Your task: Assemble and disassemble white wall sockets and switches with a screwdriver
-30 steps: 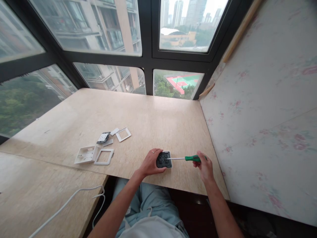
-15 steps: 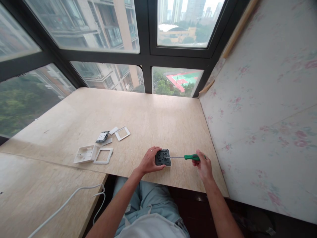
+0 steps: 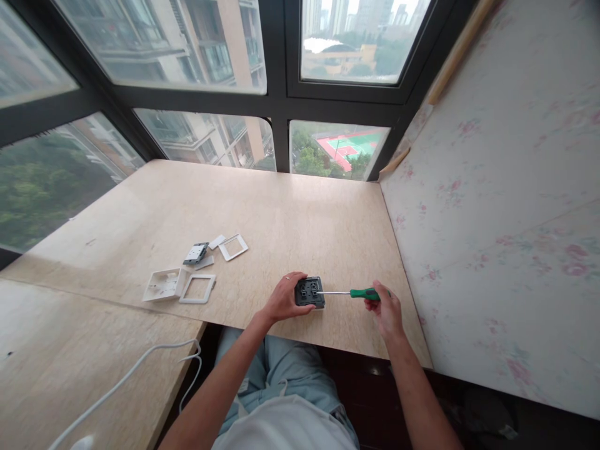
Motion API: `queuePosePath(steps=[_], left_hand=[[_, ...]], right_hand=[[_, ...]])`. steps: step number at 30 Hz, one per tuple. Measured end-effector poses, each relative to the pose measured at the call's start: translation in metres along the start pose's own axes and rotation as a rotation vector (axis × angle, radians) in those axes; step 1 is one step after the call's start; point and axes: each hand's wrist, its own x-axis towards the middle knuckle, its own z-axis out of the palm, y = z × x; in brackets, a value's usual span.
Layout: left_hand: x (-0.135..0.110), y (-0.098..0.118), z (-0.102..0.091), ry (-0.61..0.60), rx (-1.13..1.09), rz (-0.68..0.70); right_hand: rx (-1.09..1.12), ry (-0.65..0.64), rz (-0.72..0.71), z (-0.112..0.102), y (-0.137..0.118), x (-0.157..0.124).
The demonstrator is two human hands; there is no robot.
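My left hand (image 3: 287, 298) grips a wall switch module (image 3: 309, 292) from its left side, thumb along the near edge and fingers at the far edge. Its dark back faces up, with small terminals showing. In my right hand (image 3: 385, 307) is a screwdriver (image 3: 363, 293) with a green and black handle, held closed near the handle's end. The metal shaft lies almost level, pointing left, and its tip meets the module's back near the right-hand terminals. Whether the tip sits in a screw is too small to tell.
To the left lie a white mounting box (image 3: 164, 284), two white frames (image 3: 197, 289), a second switch module (image 3: 195, 253) and small white plates (image 3: 216, 242). A white cable (image 3: 135, 369) crosses the lower left surface. Windows stand behind, a papered wall (image 3: 492, 237) to the right.
The whole view has shifted slightly, with things a little higher in the picture. Both hands keep their hold, and the screwdriver tip stays at the module's back.
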Motion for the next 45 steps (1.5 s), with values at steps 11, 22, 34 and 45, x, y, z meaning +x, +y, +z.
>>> queuePosePath(steps=[11, 22, 34, 45], left_hand=[[0.0, 0.001, 0.001, -0.039, 0.006, 0.018], [-0.003, -0.003, 0.001, -0.071, -0.023, 0.001], [-0.005, -0.007, 0.002, -0.111, -0.027, 0.004], [-0.004, -0.005, 0.002, -0.141, -0.122, -0.063]], right_hand=[[0.016, 0.018, 0.023, 0.001, -0.002, -0.002], [-0.02, 0.015, -0.028, 0.002, -0.005, -0.003], [0.033, 0.028, -0.051, 0.012, -0.002, 0.0], [0.056, 0.058, 0.002, 0.019, 0.004, 0.006]])
